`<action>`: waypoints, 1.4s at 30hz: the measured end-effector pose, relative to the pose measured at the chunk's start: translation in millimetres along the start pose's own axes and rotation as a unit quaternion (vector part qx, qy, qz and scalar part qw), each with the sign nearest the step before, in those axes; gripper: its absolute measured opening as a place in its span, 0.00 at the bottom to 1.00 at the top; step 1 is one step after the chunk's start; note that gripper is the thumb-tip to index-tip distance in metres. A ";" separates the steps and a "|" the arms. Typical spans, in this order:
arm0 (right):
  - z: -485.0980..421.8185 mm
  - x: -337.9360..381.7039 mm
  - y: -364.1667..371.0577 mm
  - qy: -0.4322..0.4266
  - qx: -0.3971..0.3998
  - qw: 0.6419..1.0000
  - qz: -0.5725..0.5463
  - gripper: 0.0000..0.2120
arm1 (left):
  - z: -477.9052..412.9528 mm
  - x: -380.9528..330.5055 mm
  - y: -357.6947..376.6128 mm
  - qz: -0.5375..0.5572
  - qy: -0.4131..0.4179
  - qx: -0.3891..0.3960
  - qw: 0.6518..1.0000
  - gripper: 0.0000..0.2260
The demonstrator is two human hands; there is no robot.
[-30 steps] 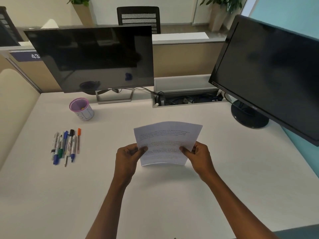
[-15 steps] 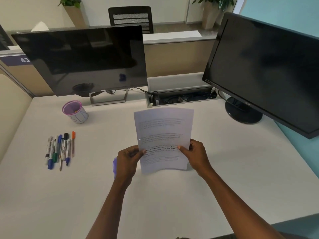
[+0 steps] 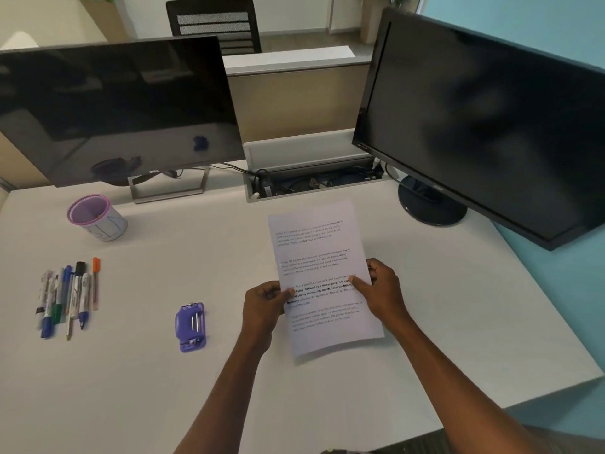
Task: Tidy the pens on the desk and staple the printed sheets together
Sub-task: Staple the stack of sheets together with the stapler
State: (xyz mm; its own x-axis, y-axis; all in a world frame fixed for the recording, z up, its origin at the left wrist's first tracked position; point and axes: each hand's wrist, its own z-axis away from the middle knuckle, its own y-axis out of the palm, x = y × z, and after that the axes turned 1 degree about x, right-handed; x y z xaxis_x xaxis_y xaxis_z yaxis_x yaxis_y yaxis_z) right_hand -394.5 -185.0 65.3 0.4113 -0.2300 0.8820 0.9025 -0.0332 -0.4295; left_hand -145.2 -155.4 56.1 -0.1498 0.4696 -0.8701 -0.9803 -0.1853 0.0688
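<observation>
We have a single wide-angle view from the person's head, looking forward and steeply down across a white desk (image 3: 131, 388). It sits close above both forearms, which enter from the bottom edge. Two dark monitors (image 3: 114, 109) fill the top; their edges appear bent, probably lens distortion.
</observation>
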 end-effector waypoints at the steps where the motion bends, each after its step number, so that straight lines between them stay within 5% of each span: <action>1: -2.7 -3.7 -3.8 0.006 -0.001 1.000 0.006 0.10 | -2.2 3.1 6.4 -0.001 -0.006 -0.002 1.000 0.04; 24: -65.6 -67.4 -33.1 0.056 -0.013 0.990 0.128 0.14 | -49.6 38.3 99.4 -0.189 0.000 -0.096 0.977 0.04; 34: -63.4 -84.4 -26.1 0.035 -0.079 0.985 0.146 0.29 | -40.8 41.7 111.8 -0.260 0.053 -0.136 0.955 0.19; 42: -59.3 -95.4 -25.4 0.005 -0.082 0.983 0.167 0.26 | -33.2 39.9 114.4 -0.349 0.072 -0.143 0.923 0.21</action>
State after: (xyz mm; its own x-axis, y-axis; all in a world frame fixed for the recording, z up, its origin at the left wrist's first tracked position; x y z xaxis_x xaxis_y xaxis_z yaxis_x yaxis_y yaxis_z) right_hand -464.3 -219.9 -19.4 0.6786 -0.2641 0.6854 0.6846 -0.1107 -0.7205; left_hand -259.1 -186.5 13.0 0.5449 0.4451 -0.7106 -0.7537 -0.1113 -0.6477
